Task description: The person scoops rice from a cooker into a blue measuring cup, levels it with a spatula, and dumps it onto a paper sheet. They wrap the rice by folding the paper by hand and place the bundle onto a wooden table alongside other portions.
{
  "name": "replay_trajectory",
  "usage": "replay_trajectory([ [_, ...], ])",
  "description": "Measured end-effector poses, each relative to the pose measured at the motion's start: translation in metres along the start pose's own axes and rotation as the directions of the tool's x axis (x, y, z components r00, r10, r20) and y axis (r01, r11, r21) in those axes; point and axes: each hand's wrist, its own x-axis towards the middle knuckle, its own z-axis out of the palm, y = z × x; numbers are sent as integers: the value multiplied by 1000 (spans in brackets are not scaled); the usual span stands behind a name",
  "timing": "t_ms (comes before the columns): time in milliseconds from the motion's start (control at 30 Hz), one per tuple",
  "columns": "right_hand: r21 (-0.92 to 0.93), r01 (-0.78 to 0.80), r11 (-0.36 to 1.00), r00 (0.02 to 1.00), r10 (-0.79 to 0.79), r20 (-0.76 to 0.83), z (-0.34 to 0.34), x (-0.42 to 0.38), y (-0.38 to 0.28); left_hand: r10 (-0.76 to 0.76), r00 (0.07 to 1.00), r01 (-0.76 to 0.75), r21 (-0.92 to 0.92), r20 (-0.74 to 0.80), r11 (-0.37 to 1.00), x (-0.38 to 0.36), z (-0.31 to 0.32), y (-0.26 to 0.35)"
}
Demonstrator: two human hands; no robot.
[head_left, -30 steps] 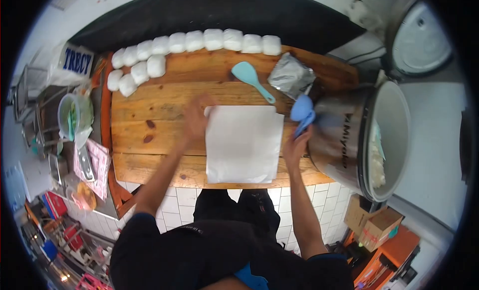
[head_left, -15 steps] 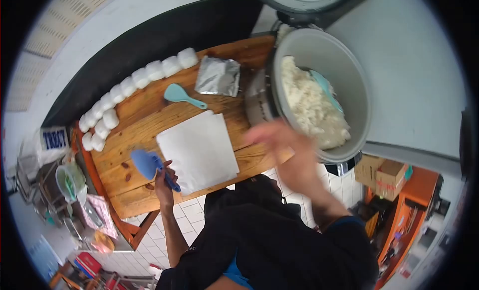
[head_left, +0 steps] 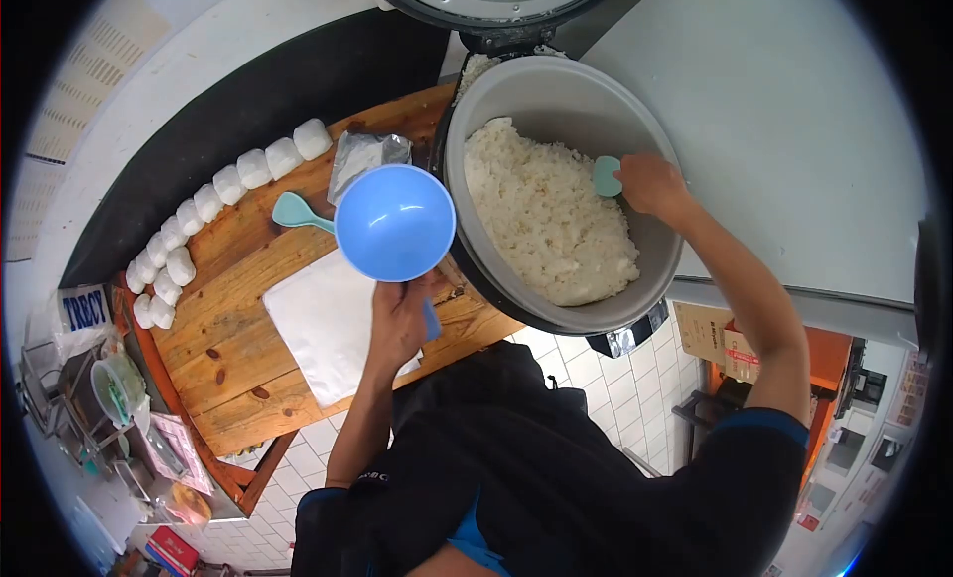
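My left hand (head_left: pixel 399 324) grips a blue plastic bowl (head_left: pixel 395 225) with a handle, its inside bare and facing up, over the table beside the rice cooker. My right hand (head_left: pixel 650 183) reaches inside the cooker's grey pot (head_left: pixel 541 76) and is closed around a pale green rice paddle (head_left: pixel 607 176). Its flat end shows by the right edge of the white cooked rice (head_left: pixel 546 220); my fingers hide the rest. Below the bowl lies a stack of white sheets (head_left: pixel 323 329). A second green paddle (head_left: pixel 294 210) rests on the wood, partly behind the bowl.
Wrapped white rolls (head_left: pixel 228 184) form a curved line along the far edge of the wooden table (head_left: pixel 238 349). A foil packet (head_left: pixel 362 155) lies near the cooker. The cooker's lid (head_left: pixel 496 1) stands raised at the back. Cardboard boxes (head_left: pixel 700 331) stand at the right.
My left hand has moved right and turned the bowl upward, toward the cooker. My right hand has gone from over the table's edge into the pot and taken hold of the paddle there.
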Motion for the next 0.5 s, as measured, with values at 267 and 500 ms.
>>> replay_trajectory([
  [267, 138, 224, 965, 966, -201, -165, 9, 48, -44, 20, 991, -32, 89, 130, 996, 10, -9, -22],
  [500, -304, 228, 925, 934, -295, -200, -23, 32, -53, 48, 999, -48, -18, 2, 999, -2, 5, -9],
])
